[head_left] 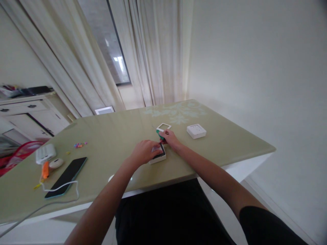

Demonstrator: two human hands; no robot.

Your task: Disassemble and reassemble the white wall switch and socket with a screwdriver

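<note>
Soft, even, moderately bright light; white glare on far window (119, 64). Shadows faint on tabletop (122, 131), tiny glints near. Right wall (255, 68) darkens toward upper corner. Wide-angle stretch tilts left cabinet (38, 108); detail soft around left hand (144, 152), right hand (170, 137).

Shallow white, dark-topped box (158, 159) flat on the table (122, 136), a partly hidden green item (158, 133) just beyond

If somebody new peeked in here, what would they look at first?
Probably the two hands mid-table: the left hand on a white box, the right hand holding something green. Then maybe the bright orange thing by the dark phone, over on the table's left side.
</note>
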